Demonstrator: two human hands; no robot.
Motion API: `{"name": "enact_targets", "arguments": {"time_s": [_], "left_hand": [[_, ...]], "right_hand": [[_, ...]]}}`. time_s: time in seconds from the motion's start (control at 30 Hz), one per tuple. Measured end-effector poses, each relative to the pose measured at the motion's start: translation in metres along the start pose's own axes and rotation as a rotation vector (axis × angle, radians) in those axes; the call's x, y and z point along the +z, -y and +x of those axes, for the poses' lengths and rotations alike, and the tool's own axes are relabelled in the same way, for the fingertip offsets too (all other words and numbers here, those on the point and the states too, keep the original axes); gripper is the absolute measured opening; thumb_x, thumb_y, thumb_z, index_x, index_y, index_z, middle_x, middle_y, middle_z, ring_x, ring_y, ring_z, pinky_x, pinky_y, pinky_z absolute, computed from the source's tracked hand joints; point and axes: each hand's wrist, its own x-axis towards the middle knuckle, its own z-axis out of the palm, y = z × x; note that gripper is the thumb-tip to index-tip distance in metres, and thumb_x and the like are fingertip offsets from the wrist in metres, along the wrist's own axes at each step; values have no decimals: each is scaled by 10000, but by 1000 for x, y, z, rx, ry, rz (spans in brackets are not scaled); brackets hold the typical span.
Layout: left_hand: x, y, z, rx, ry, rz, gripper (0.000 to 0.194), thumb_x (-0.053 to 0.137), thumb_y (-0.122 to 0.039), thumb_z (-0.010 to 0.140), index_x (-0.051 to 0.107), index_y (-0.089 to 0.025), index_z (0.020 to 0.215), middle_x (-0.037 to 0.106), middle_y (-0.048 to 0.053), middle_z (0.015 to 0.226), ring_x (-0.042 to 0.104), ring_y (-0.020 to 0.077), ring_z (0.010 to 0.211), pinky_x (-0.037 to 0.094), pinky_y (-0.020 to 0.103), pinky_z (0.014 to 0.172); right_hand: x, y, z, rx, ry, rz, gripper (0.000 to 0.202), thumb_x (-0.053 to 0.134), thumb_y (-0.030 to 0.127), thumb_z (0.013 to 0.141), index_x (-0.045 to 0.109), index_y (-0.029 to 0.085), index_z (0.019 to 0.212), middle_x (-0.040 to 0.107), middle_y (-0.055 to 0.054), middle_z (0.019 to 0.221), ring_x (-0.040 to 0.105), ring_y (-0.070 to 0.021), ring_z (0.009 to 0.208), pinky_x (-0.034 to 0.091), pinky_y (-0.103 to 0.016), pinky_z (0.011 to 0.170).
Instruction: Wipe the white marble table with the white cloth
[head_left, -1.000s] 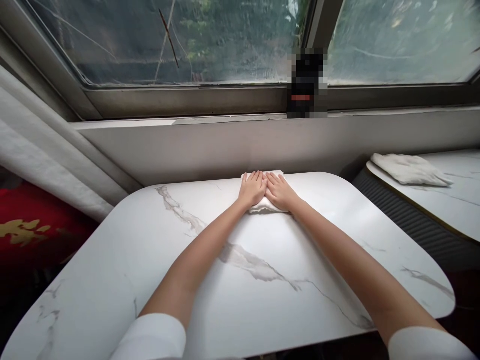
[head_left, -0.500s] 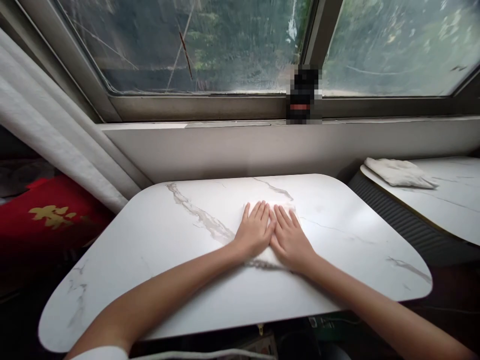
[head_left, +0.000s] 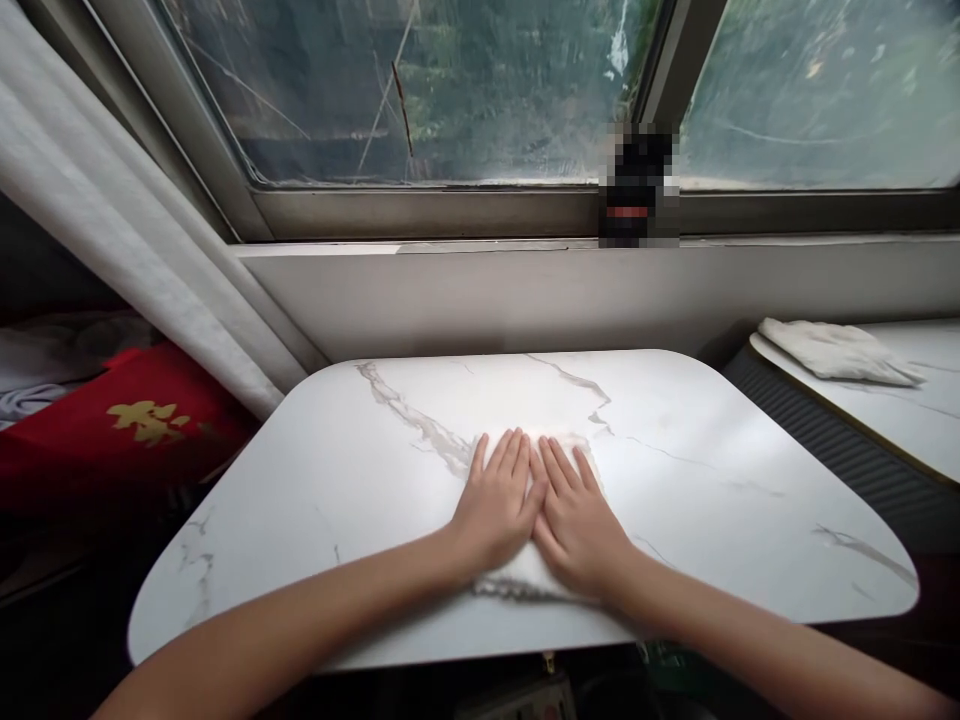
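Note:
A white cloth (head_left: pixel 517 578) lies spread on a white marble-patterned tabletop (head_left: pixel 300 470), its near edge looking fringed or bumpy. Flat on top of it rests my left hand (head_left: pixel 496 505), fingers stretched toward the window. Beside it, my right hand (head_left: pixel 576 515) also presses down flat on the cloth, fingers extended. The two thumbs meet or overlap in the middle. Most of the cloth is covered by both palms; its far right corner shows past my right fingers.
Behind the table are a low wall and a window (head_left: pixel 450 90), with a pixelated dark item (head_left: pixel 636 185) on the sill. A pale curtain (head_left: pixel 150 200) and red fabric with a gold character (head_left: pixel 202 400) are at left. Another white cloth (head_left: pixel 840 350) lies on the second table at right.
Both hands and the cloth have slid toward me, closer to the table's near edge. The whole view has shifted slightly, so the surroundings appear further right.

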Motion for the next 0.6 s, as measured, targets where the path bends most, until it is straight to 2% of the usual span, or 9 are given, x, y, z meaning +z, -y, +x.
{"name": "enact_targets", "arguments": {"time_s": [0.13, 0.33, 0.47, 0.6], "left_hand": [[4, 42, 57, -77, -40, 33, 554, 112, -363, 996, 313, -93, 1435, 317, 102, 1494, 231, 188, 1397, 112, 459, 1156], [5, 102, 133, -153, -39, 65, 526, 131, -331, 995, 336, -109, 1426, 335, 86, 1489, 254, 172, 1389, 116, 420, 1150], [5, 120, 157, -177, -62, 79, 505, 153, -304, 997, 346, -110, 1420, 358, 94, 1478, 277, 177, 1380, 120, 415, 1145], [5, 118, 155, -203, -75, 70, 510, 128, -312, 1001, 336, -118, 1425, 347, 87, 1484, 266, 168, 1383, 114, 414, 1145]], "right_hand": [[16, -30, 66, 42, 52, -6, 606, 308, 283, 915, 258, 5, 1451, 259, -184, 1508, 166, -286, 1411, 140, -507, 1140], [35, -63, 153, 112, 92, 7, 591, 244, 288, 931, 270, -6, 1443, 257, -189, 1510, 176, -276, 1409, 129, -464, 1137], [43, -74, 181, 125, 88, 8, 579, 226, 270, 935, 276, -11, 1439, 259, -189, 1510, 181, -269, 1408, 125, -458, 1133], [45, -76, 180, 120, 57, 9, 578, 236, 278, 934, 293, -11, 1432, 274, -192, 1504, 199, -264, 1403, 131, -445, 1131]]}}
